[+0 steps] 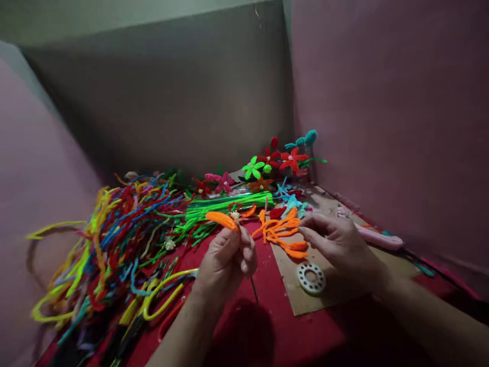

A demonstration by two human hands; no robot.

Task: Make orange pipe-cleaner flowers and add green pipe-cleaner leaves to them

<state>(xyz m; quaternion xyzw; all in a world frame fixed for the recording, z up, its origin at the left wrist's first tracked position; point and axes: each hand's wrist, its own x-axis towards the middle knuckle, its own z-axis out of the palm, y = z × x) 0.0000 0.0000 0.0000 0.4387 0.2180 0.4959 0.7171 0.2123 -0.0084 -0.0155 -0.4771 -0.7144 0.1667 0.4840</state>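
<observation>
My left hand [229, 255] is closed around a thin dark stem, with an orange pipe-cleaner petal [222, 220] and a cream stamen cluster [235, 216] showing above the thumb. The stem's lower end [254, 289] sticks out beneath the fingers. On the right, my right hand [336, 244] has its thumb and forefinger pinched at the edge of a pile of orange pipe-cleaner petals [282, 232], on one of the petals. That pile lies partly on a cardboard sheet [305, 304]. Close below the right hand is a round disc with holes [311, 279].
A large heap of multicoloured pipe cleaners [110, 239] spreads over the left side. Green pipe cleaners [225, 204] lie behind my hands. Finished flowers [292, 159] stand at the back. Yellow-handled scissors [164, 293] rest left; a pink stick-like tool [380, 237] lies right, by the wall.
</observation>
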